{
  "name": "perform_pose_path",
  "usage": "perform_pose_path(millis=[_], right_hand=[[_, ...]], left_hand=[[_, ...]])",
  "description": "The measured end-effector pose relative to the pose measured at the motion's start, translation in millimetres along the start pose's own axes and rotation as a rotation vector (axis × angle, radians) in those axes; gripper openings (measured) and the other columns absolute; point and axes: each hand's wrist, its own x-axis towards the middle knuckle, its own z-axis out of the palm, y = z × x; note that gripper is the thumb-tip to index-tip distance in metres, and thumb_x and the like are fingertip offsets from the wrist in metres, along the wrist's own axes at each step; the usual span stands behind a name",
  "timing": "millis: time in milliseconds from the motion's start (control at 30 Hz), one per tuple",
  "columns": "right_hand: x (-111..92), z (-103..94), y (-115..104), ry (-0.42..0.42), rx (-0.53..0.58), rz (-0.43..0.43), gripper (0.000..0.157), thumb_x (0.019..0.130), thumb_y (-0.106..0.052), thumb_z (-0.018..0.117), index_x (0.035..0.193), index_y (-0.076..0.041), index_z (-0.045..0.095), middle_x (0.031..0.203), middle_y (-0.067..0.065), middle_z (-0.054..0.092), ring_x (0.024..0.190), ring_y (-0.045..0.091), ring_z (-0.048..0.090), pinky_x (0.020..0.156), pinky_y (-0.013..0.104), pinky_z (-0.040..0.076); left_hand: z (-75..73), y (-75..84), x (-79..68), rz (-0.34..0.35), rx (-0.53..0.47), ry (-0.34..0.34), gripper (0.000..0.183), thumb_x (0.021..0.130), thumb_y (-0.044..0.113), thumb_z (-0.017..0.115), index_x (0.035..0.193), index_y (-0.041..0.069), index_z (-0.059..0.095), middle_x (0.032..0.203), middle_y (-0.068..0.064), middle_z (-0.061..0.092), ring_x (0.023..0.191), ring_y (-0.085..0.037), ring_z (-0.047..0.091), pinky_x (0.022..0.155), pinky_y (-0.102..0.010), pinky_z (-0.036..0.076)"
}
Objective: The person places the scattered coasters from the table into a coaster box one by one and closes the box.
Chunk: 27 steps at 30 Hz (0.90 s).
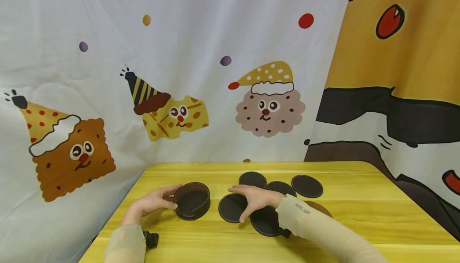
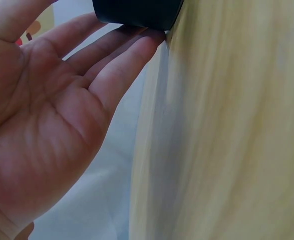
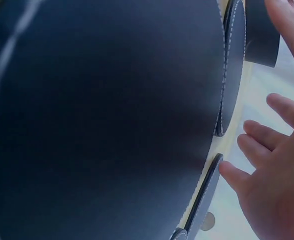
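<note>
My left hand [image 1: 154, 203] touches the left side of a round, dark coaster holder [image 1: 203, 210], its thumb on the near side and its fingers farther back. Those fingers stretch nearly straight to the base of the holder in the left wrist view. A notch opens the holder's front wall. Spread wide, my right hand [image 1: 259, 199] is over a dark round coaster [image 1: 230, 209], with thumb and fingers on either side of its right part. Another coaster [image 1: 264, 224] lies under the palm and wrist. White stitching edges a large coaster [image 3: 106, 110] in the right wrist view.
Behind my right hand lie further dark coasters, one at the back [image 1: 252, 178], one partly covered [image 1: 282, 187] and one to the right [image 1: 307, 186]. A brown disc [image 1: 321, 208] shows past my right sleeve. A printed curtain [image 1: 215, 143] hangs behind the yellow wood-grain table [image 1: 377, 215].
</note>
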Motion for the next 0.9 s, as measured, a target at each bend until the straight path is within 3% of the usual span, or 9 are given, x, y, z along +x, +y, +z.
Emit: perform_pose_path(millis=[400,633,900], right_hand=[[3,5.2,-3,-0.064,-0.073,0.013,0.103,0.069,-0.042,0.087,0.153,-0.018,0.033,0.157,0.011,0.027,0.142,0.03,0.027,0.108,0.047,0.032],[4,8.7,0,-0.044,-0.097,0.057,0.092,0.071,-0.043,0.085,0.15,-0.023,0.041,0.156,0.009,0.029,0.14,0.031,0.03,0.107,0.045,0.034],[4,11.7,1,-0.002,-0.14,0.046,0.082,0.07,-0.044,0.085,0.142,-0.025,0.052,0.152,0.008,0.037,0.138,0.029,0.035,0.105,0.043,0.037]], left_hand=[[-1.8,-1.1,0.1,0.004,-0.009,0.006,0.081,0.091,0.007,0.066,0.153,-0.005,0.015,0.154,-0.032,0.016,0.134,-0.053,0.027,0.106,-0.058,0.027],[-1.0,-1.4,0.0,0.0,0.0,0.012,0.079,0.092,0.006,0.065,0.153,-0.005,0.015,0.154,-0.031,0.016,0.134,-0.054,0.027,0.106,-0.059,0.027],[-1.6,-3.8,0.0,-0.002,-0.007,0.006,0.08,0.092,0.006,0.065,0.153,-0.005,0.015,0.154,-0.032,0.016,0.134,-0.054,0.027,0.106,-0.058,0.028]])
